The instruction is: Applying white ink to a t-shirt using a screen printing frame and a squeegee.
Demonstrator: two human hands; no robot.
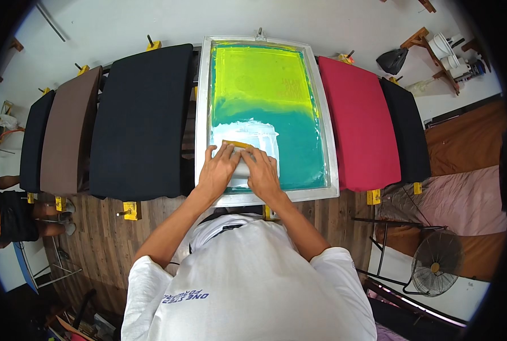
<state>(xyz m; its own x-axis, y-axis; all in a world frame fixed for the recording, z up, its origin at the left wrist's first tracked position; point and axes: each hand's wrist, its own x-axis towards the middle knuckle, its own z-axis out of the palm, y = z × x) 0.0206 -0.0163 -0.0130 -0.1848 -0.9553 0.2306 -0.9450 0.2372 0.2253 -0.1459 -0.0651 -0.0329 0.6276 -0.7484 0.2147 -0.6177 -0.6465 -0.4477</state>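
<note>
A screen printing frame point(205, 85) with a silver metal rim lies in front of me. Its mesh is yellow-green at the far end and teal point(299, 153) nearer to me. A patch of white ink point(253, 128) covers the near left part of the mesh. Both hands grip a squeegee over this patch; its yellow-brown edge point(237, 144) shows past my fingertips. My left hand point(219, 167) is closed on its left side, and my right hand point(262, 170) on its right side. The fingers hide much of the squeegee.
Left of the frame are boards covered in black point(142, 122) and brown cloth point(68, 131). A red cloth-covered board point(360, 125) and a black one point(407, 131) stand to the right. A standing fan point(435, 264) is at lower right. Another person point(9, 213) is at the far left.
</note>
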